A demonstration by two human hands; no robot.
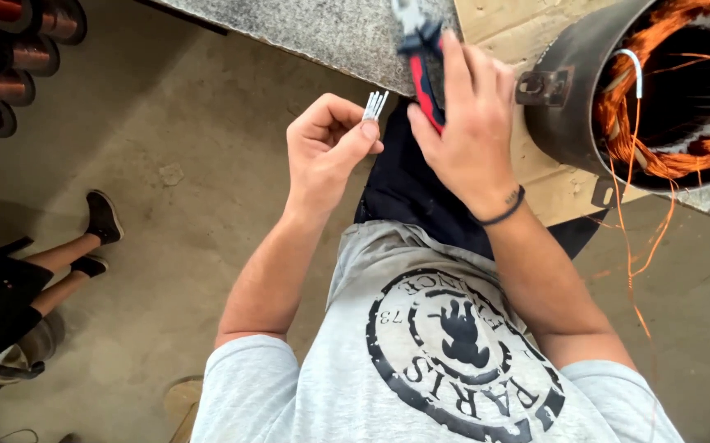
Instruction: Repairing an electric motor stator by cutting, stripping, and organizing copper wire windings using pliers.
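while left hand (322,152) fingers pinch white sleeves (374,106) | right hand (466,123) grips pliers (422,61), tips cut off

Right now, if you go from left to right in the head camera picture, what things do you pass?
Copper wire spools → another person's legs → left hand → small white tubes → red-handled pliers → right hand → motor stator with copper windings.

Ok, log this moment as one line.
left hand: pinches white sleeves | right hand: grips red-handled pliers | beside: motor stator with copper windings, on bench
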